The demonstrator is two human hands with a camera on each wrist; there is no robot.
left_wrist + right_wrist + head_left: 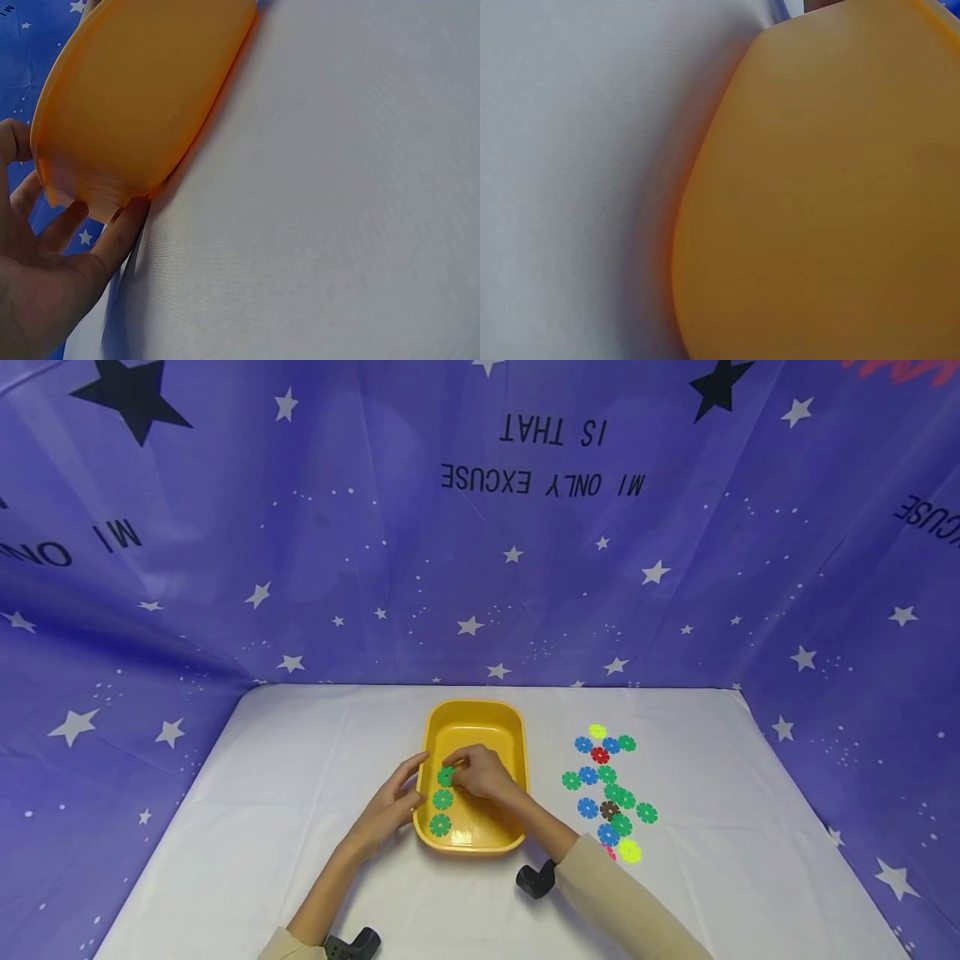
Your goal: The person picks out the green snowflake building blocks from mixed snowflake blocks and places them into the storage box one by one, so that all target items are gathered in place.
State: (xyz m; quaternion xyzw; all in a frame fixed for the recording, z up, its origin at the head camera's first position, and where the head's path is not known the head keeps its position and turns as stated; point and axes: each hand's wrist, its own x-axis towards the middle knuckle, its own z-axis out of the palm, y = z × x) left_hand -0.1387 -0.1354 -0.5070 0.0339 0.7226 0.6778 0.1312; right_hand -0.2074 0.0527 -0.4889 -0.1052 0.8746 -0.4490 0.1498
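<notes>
Three green discs (440, 825) lie in a column along the left side of the yellow tray (487, 828), and the top green disc (446, 780) is the one I'd watch. The right hand (480, 772) curls in over it, thumb and finger seeming to pinch its edge; the right wrist view gives me only the tray's outer wall, so I can't check that hold from there. The left hand (384, 817) has its fingers spread against the tray's left side. If the pinching fingers pull away at a slant, I think the notched edge could snag a fingertip or catch the neighbouring disc and drag the row crooked. Too much push from the left hand might slide the tray across the white cloth (225, 827) and jostle everything inside. I'd also mind the right forearm, which crosses the tray's right rim: a low sweep toward the loose discs (587, 808) could knock the rim or scatter overlapping pieces.
</notes>
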